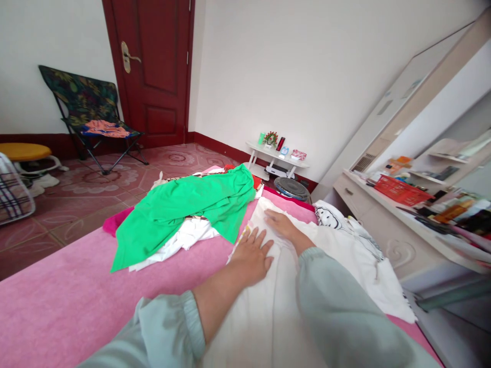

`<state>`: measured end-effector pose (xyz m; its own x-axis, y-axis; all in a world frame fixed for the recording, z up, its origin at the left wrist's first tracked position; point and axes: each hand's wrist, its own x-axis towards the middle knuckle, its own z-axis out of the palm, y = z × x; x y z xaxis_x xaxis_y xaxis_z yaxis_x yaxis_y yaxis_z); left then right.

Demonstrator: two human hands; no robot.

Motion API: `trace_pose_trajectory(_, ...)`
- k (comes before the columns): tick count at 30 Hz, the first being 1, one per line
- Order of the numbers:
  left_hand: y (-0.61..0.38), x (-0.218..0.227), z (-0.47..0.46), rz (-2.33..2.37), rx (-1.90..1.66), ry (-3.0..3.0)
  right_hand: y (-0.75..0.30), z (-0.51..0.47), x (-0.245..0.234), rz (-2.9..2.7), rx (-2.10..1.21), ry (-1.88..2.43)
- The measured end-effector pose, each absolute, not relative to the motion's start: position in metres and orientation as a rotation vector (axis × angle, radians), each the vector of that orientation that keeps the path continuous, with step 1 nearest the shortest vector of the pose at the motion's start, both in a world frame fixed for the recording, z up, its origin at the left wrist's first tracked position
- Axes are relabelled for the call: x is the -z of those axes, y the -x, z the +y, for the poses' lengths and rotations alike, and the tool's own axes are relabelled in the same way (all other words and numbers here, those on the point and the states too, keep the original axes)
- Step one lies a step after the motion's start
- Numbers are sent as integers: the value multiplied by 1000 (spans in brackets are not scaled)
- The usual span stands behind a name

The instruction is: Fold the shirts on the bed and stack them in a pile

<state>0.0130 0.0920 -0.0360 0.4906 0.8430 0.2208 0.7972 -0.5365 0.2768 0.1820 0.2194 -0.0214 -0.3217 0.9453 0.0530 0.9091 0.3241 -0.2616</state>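
White cloth (279,294) running lengthwise away beneath the left fingers (260,239), splayed wide and flat; right fingers (273,217), flat but narrower, nearer its far end!

The cloth (283,281) here is white, the bed cover (76,306) pink, that garment (184,197) vivid green, the folding chair (82,94) dark and leaf-patterned.

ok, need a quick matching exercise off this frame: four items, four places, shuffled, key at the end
Items
1. white cloth
2. green garment
3. red basket
4. orange garment

Places
A. on the folding chair
B. draped over other clothes
C. under the left hand and right hand
D. on top of the dresser

Pairs: 1-C, 2-B, 3-D, 4-A
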Motion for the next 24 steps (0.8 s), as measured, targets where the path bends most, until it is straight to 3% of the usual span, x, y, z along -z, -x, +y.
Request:
trace_pose_trajectory(5,-14,41,93,1441,-542,-2612,-240,154,18,-2174,108,1674)
trace_pose_trajectory(12,-15,45,92,1455,-590,-2652,-269,96,30,-2219,231,1887)
trace_pose_trajectory(19,-16,48,93,1460,-611,-2659,-273,136,24,-1595,59,2181)
trace_pose_trajectory(24,-16,48,95,1461,-610,-2658,-276,170,24,-1518,33,2275)
